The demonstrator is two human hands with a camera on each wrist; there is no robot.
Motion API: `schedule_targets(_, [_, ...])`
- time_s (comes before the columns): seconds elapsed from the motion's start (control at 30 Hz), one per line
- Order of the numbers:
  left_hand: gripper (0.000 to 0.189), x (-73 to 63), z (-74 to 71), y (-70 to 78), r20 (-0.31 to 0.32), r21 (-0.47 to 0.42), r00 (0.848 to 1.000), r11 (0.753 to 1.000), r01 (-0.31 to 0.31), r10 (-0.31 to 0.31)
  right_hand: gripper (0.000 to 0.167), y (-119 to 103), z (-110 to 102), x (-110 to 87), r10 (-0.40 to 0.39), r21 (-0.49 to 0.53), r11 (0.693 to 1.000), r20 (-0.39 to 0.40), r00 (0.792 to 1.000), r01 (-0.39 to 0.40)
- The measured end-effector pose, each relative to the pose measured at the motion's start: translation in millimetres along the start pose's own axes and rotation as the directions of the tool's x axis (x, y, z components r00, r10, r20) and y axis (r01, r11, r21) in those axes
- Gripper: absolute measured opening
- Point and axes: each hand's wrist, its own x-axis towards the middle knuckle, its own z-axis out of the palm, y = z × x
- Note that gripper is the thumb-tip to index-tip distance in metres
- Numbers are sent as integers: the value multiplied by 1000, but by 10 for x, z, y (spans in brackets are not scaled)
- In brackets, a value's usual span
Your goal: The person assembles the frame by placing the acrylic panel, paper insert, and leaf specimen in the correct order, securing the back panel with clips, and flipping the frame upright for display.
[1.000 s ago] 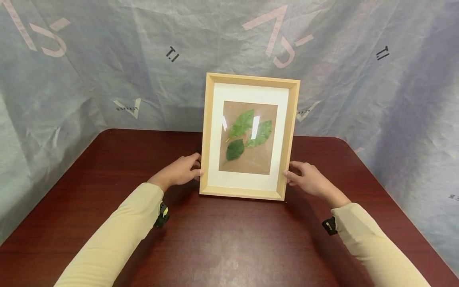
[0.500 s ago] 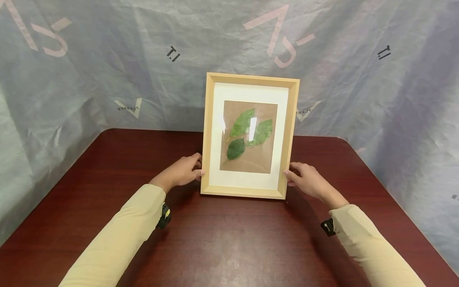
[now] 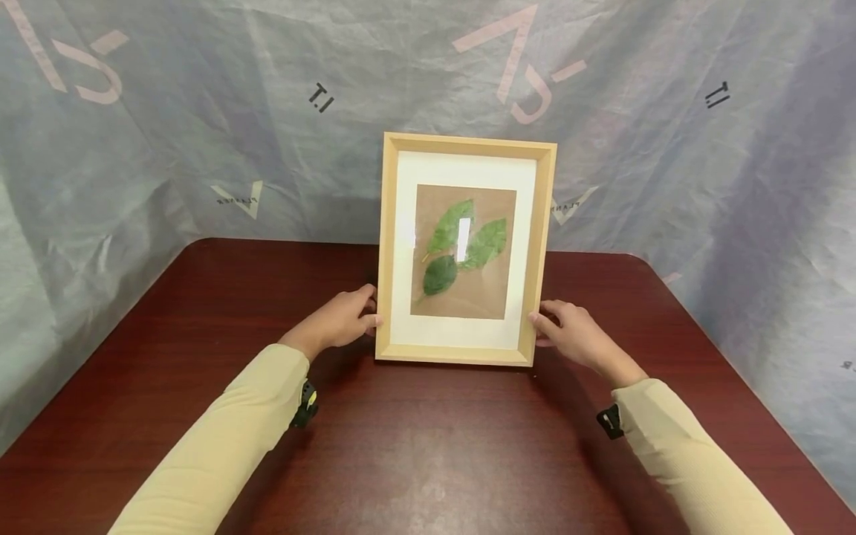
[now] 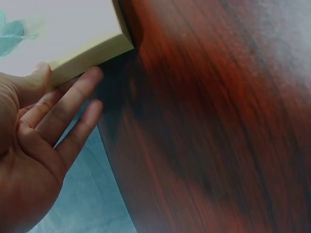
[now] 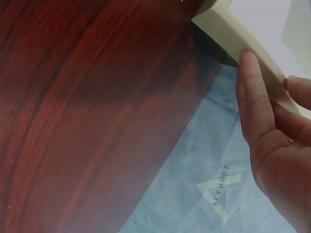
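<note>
A light wooden picture frame (image 3: pixel 455 354) stands upright on the dark red table in the head view. Behind its glass, a white mat (image 3: pixel 461 334) surrounds a brown backing with two lighter green leaves (image 3: pixel 491 245) and a darker leaf (image 3: pixel 439 276). My left hand (image 3: pixel 339 318) grips the frame's left side low down, thumb at the front edge; in the left wrist view its other fingers (image 4: pixel 68 109) lie along the side and behind. On the opposite side, my right hand (image 3: pixel 576 333) holds the lower edge likewise, one finger (image 5: pixel 255 97) straight along the side.
The table (image 3: pixel 428 446) has a glossy wood-grain top with rounded far corners. Grey printed sheeting (image 3: pixel 267 134) hangs behind it and along both sides. Black bands (image 3: pixel 305 405) sit at the cuffs of both pale sleeves.
The picture frame has turned or tilted very slightly, and the bright reflection on its glass has slid left. Both hands keep their hold at the same spots.
</note>
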Motion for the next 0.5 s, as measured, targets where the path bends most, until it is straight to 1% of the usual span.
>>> schedule_targets(0.13, [43, 23, -12, 0, -11, 3, 1000, 1000, 12, -12, 46, -8, 2, 42, -5, -8, 1000, -1, 1000, 5])
schedule_targets(0.33, [41, 42, -24, 6, 10, -11, 1000, 1000, 24, -24, 48, 0, 0, 77, 9, -3, 1000, 12, 1000, -9])
schedule_targets(0.5, [45, 38, -36, 18, 4, -7, 999, 999, 33, -33, 50, 5, 6, 95, 14, 15, 1000, 15, 1000, -14])
